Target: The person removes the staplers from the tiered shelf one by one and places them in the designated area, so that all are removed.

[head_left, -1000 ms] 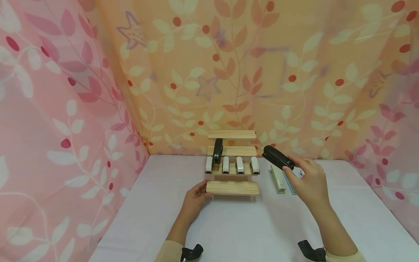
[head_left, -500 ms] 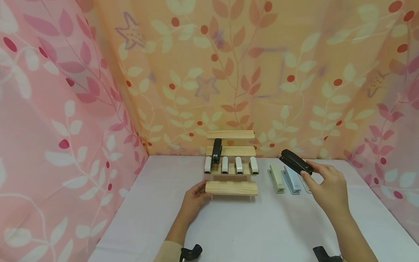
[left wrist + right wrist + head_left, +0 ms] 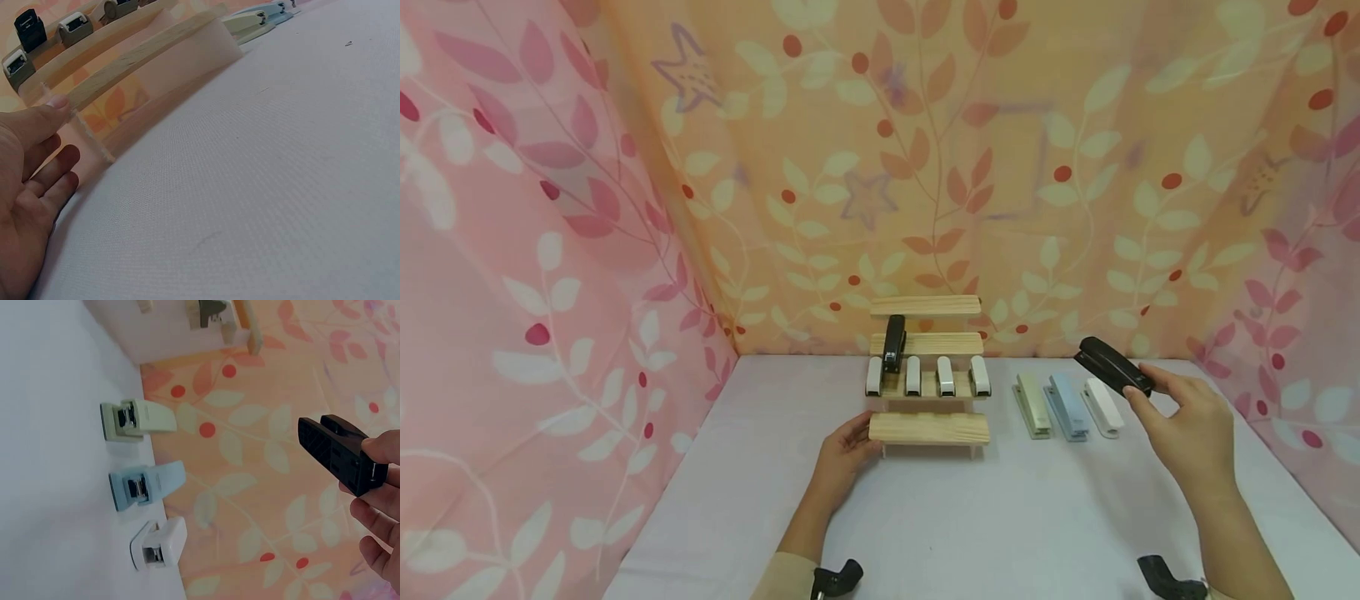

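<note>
At the bottom edge of the head view, a tan sleeve [image 3: 786,577] ends at the left wrist beside a smooth black fitting [image 3: 838,579]; a similar black fitting [image 3: 1168,579] sits by the right wrist. Beneath both arms spreads a white cloth [image 3: 940,525], its fine weave plain in the left wrist view. Farther on, the left hand [image 3: 842,458] reaches forward and grips the left end of a tiered rack [image 3: 928,429], thumb against the pale, grained wooden front board, other fingers bent beside a translucent side panel [image 3: 97,140].

Off to the right, the right hand [image 3: 1195,429] is raised above the cloth, pinching one end of a long black stapler [image 3: 1112,367] between thumb and fingers; the stapler tilts, its free end higher and pointing leftward. Left of that hand, side by side on the cloth, lie a pale green stapler [image 3: 1033,406], a light blue stapler [image 3: 1067,407] and a white stapler [image 3: 1102,407], all narrow and blocky. On the rack's second board sit four white-topped staplers [image 3: 945,377], spaced in a row. Behind them, another black stapler [image 3: 894,343] overlaps the third board. Farthest back hangs a yellow-orange curtain [image 3: 820,250] printed with leaves and red dots.
</note>
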A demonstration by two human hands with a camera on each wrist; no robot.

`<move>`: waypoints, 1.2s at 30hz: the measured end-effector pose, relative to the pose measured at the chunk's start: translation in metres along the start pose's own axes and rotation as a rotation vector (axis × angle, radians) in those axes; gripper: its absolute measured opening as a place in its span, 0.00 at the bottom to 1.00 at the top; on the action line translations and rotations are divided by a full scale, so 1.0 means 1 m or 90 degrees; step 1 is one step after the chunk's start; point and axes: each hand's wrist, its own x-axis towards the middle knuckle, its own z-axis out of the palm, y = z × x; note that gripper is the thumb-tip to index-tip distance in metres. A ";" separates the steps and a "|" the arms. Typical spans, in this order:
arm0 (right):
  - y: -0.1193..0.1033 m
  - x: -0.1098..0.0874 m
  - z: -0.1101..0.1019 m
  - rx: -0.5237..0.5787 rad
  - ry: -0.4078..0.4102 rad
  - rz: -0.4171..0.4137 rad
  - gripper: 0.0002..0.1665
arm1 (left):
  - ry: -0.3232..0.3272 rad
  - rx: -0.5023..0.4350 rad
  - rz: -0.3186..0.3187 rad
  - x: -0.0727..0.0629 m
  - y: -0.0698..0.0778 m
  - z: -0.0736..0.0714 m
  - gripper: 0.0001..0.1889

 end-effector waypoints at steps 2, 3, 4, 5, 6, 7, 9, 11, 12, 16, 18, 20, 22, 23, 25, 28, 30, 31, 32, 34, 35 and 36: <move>0.005 0.001 -0.001 -0.002 0.000 0.009 0.26 | 0.000 -0.002 0.000 0.000 0.001 0.000 0.35; 0.007 0.002 -0.002 -0.009 -0.005 0.016 0.26 | -0.003 -0.001 0.004 0.000 0.002 0.000 0.35; 0.009 0.002 -0.002 -0.015 -0.012 0.023 0.26 | -0.003 -0.002 0.004 -0.001 0.002 0.000 0.35; 0.011 0.002 -0.003 -0.018 -0.018 0.029 0.26 | -0.005 -0.002 0.007 -0.001 0.002 0.000 0.35; 0.013 0.003 -0.004 -0.024 -0.027 0.037 0.27 | -0.005 -0.003 0.008 -0.001 0.002 0.000 0.35; 0.015 0.002 -0.004 -0.032 -0.039 0.046 0.27 | -0.005 -0.002 0.008 -0.001 0.002 0.000 0.35; 0.019 0.002 -0.005 -0.043 -0.057 0.066 0.28 | -0.005 0.002 0.010 -0.002 0.001 0.000 0.36; 0.023 0.002 -0.006 -0.048 -0.068 0.085 0.29 | -0.004 -0.001 0.009 -0.002 0.001 0.000 0.36; 0.026 0.002 -0.007 -0.050 -0.071 0.094 0.29 | -0.004 -0.002 0.008 -0.002 0.002 0.000 0.36; 0.034 0.003 -0.008 -0.048 -0.066 0.113 0.29 | -0.010 -0.009 0.009 0.000 0.002 0.001 0.36; 0.039 0.003 -0.008 -0.044 -0.058 0.112 0.28 | -0.009 -0.005 0.006 0.000 0.001 0.001 0.37; 0.044 0.003 -0.006 -0.043 -0.058 0.110 0.28 | -0.004 -0.001 0.004 0.000 0.000 0.001 0.37; 0.050 0.004 -0.004 -0.043 -0.057 0.104 0.27 | 0.004 0.001 0.001 0.000 -0.001 0.001 0.37; 0.053 0.004 -0.003 -0.045 -0.062 0.106 0.27 | 0.006 0.003 0.002 0.000 -0.002 0.000 0.37; 0.062 0.003 -0.001 -0.057 -0.077 0.115 0.28 | 0.004 0.001 0.001 0.000 -0.004 0.000 0.36; 0.074 0.003 0.001 -0.075 -0.109 0.133 0.30 | -0.004 0.006 0.001 -0.001 -0.006 0.001 0.36; 0.081 0.004 0.003 -0.087 -0.130 0.142 0.31 | -0.003 0.009 0.000 -0.002 -0.006 0.002 0.36; 0.083 0.004 0.005 -0.090 -0.136 0.142 0.31 | -0.001 0.010 0.000 -0.002 -0.005 0.002 0.36; 0.086 0.006 0.006 -0.093 -0.146 0.144 0.32 | 0.002 0.010 0.001 -0.002 -0.005 0.002 0.36; 0.091 0.009 0.009 -0.099 -0.152 0.139 0.32 | 0.004 0.008 0.004 -0.002 -0.003 0.002 0.36; 0.094 0.011 0.011 -0.101 -0.152 0.134 0.31 | 0.004 0.004 0.004 -0.001 -0.001 0.001 0.36; 0.096 0.013 0.013 -0.104 -0.152 0.127 0.31 | 0.002 0.003 0.007 -0.001 0.000 0.001 0.36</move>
